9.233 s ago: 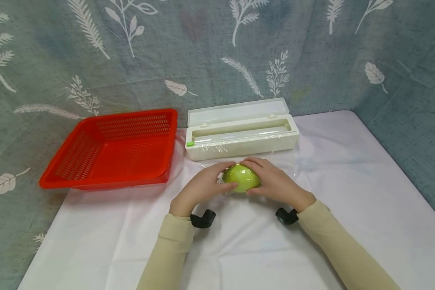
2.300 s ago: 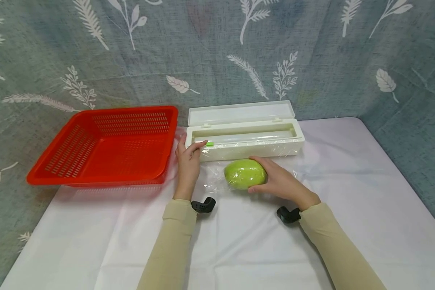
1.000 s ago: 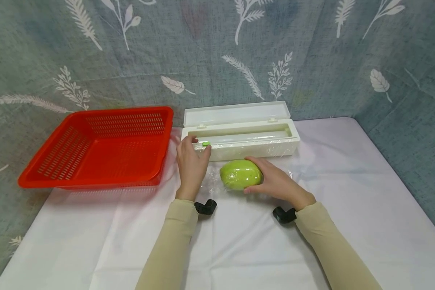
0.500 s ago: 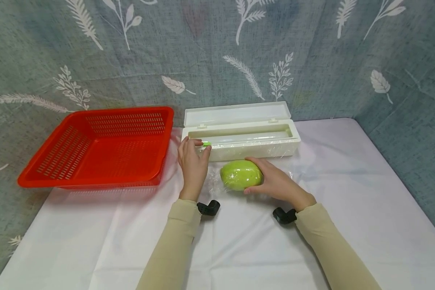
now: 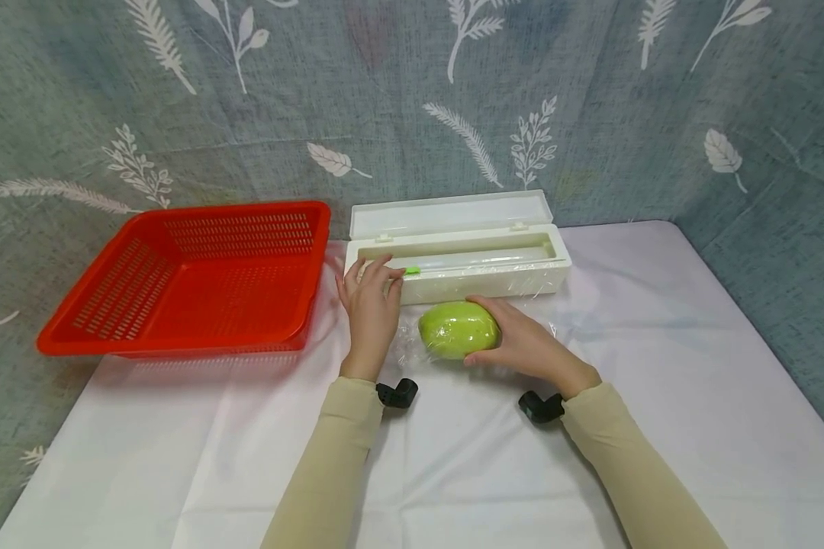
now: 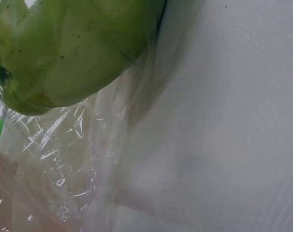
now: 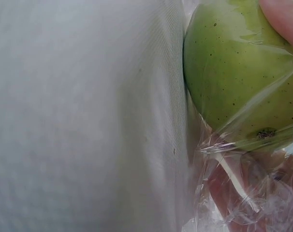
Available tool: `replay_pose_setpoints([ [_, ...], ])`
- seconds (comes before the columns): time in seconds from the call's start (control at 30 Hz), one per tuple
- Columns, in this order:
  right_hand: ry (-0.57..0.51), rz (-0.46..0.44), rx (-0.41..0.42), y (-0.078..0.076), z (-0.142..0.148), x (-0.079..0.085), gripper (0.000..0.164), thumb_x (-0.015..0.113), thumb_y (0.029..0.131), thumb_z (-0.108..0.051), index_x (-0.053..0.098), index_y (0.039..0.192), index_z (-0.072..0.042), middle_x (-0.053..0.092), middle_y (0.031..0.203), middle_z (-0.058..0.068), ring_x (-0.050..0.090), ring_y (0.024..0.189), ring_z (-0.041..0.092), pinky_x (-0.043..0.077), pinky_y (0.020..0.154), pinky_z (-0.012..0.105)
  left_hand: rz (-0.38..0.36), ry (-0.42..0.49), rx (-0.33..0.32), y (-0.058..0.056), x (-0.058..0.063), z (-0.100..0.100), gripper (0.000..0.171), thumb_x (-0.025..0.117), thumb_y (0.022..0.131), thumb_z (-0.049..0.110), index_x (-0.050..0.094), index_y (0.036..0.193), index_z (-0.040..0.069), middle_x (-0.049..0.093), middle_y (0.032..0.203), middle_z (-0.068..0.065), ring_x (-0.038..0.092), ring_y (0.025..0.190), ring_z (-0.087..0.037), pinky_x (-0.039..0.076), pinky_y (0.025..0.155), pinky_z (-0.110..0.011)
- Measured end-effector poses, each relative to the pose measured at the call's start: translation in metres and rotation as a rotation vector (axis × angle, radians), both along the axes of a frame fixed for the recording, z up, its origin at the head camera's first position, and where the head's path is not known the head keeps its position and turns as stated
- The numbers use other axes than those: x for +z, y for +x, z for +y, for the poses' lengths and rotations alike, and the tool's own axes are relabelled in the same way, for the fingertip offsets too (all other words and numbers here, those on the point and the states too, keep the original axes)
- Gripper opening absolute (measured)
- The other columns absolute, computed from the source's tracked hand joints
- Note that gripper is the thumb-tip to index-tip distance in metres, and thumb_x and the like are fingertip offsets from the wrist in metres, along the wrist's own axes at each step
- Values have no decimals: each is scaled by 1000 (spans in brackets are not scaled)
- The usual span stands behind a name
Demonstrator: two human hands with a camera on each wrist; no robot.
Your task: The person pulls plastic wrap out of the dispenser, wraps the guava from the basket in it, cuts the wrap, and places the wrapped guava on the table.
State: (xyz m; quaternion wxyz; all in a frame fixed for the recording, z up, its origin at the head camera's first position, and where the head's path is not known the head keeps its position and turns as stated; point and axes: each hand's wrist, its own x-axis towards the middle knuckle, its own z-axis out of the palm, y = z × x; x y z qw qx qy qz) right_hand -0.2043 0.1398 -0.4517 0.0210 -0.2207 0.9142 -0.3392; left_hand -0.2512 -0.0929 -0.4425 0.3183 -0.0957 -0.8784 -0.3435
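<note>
A green, speckled, oval fruit (image 5: 457,330) lies in clear cling film (image 7: 233,188) on the white cloth. My right hand (image 5: 529,343) grips its right end, thumb in front and fingers behind. Behind it stands a white cling film box (image 5: 484,284), lid raised, with a film roll (image 5: 481,260) inside. My left hand (image 5: 373,313) is at the box's left front edge, index fingertip right at the left end of the green slider cutter (image 5: 412,270) and thumb just below. The left wrist view shows the fruit (image 6: 64,53) above crinkled film (image 6: 54,159) running toward the box.
A red plastic basket (image 5: 302,324) stands to the left of the box. A patterned grey-blue cloth (image 5: 398,99) hangs behind the table, and the white tablecloth (image 5: 467,473) has creases in front of the hands.
Over the last half second the green slider has moved right along the box edge with my left hand's fingertips. Earlier both hands held the fruit; the right hand still grips it in place.
</note>
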Motion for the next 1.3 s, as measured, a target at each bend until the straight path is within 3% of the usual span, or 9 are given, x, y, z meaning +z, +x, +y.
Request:
replay_pose_setpoints([
  [0.13,-3,0,12,0,0,1,93,75,61,-52,30,137,-24,41,128,0,42,113,19,36,89,44,-9,-58,13,3,5,1,11,66,80,11,71,89,15,58,118,-1,33,123,-30,-6,102,-49],
  [0.27,-5,4,19,-1,0,3,93,75,61,-52,29,137,-24,41,129,0,41,114,19,36,90,44,-102,-205,30,9,19,2,21,64,82,25,69,99,15,48,130,-5,22,128,-32,-6,102,-51],
  [0.37,-3,7,19,-2,0,4,93,74,61,-53,29,137,-24,41,129,0,41,114,18,36,91,44,-209,-325,20,17,32,7,39,60,82,39,65,109,11,38,136,-11,17,128,-35,2,101,-55],
  [0.5,-5,0,18,-2,0,4,92,74,61,-53,29,137,-25,40,129,-1,41,113,17,36,90,42,-316,-384,-28,26,43,13,53,58,82,43,58,116,2,39,131,-15,28,120,-34,21,97,-48],
  [0.7,-3,2,7,-3,-1,4,92,73,61,-54,29,137,-28,41,128,-2,42,112,16,37,90,42,-296,-419,-64,27,43,12,51,58,84,37,55,119,1,46,123,-14,38,110,-33,32,92,-40],
  [1.07,-31,-18,7,-2,0,3,91,75,62,-51,30,137,-27,39,129,-3,40,113,15,35,92,41,-334,-509,-85,29,38,14,56,53,86,44,46,131,13,37,131,-15,30,116,-34,25,96,-44],
  [1.3,-36,-22,3,0,1,-3,92,75,61,-52,30,136,-27,39,130,-4,40,113,14,35,92,41,-348,-524,-89,31,36,15,58,47,86,50,45,131,13,39,132,-12,30,117,-34,23,98,-45],
])
